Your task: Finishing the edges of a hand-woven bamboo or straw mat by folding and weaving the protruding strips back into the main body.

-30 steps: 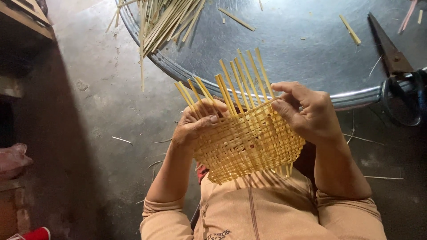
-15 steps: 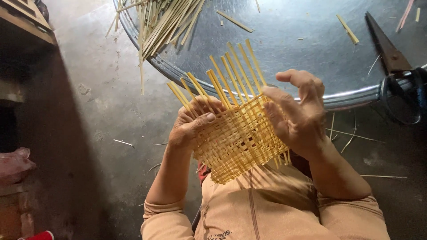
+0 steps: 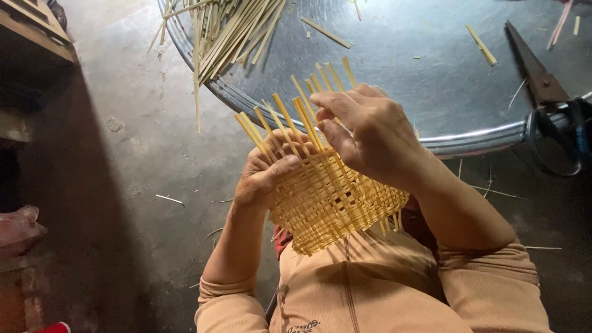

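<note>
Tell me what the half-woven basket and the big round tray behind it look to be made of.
Basket: thin flat strips, pale yellow and matt, likely split bamboo or cane; loose ends stand up from the weave, gripped by the left hand and right hand. Round tray: grey sheet metal, dull sheen, with a bright rolled rim.

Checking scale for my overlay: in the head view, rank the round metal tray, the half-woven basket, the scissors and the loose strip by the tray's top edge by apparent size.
1. Round metal tray
2. Half-woven basket, though nearer the camera
3. Scissors, partly cut off
4. Loose strip
</note>
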